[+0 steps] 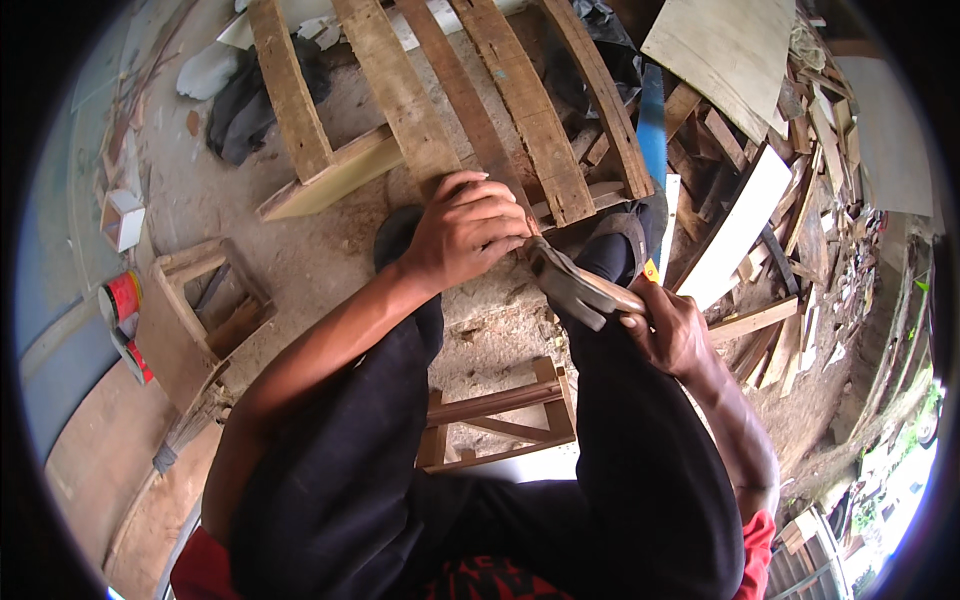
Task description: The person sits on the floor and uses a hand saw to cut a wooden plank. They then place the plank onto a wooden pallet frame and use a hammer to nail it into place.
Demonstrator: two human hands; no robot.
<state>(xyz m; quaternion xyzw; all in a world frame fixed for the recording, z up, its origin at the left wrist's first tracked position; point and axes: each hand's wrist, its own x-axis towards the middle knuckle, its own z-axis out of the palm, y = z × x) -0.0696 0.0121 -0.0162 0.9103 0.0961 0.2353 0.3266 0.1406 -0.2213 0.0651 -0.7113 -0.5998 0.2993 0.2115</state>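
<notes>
My right hand point(670, 325) is wrapped around the wooden handle of a claw hammer point(575, 283). The hammer's metal head lies between my knees, its striking end close to the fingertips of my left hand point(470, 230). That left hand is curled, fingers drawn together, over the near ends of a wide wooden plank point(400, 90) and a narrower dark slat point(465, 95). What its fingertips pinch, if anything, is hidden. More old slats, including a nail-marked plank point(525, 110), run away from me side by side over a wooden crosspiece point(335, 175).
Below my legs stands a small wooden frame point(500, 402). Left are an open wooden box frame point(215, 300), a red can point(122, 297) and a black plastic bag point(243, 105). Scrap wood point(720, 140) is heaped at right, with a white board point(740, 230) and a blue strip point(652, 120).
</notes>
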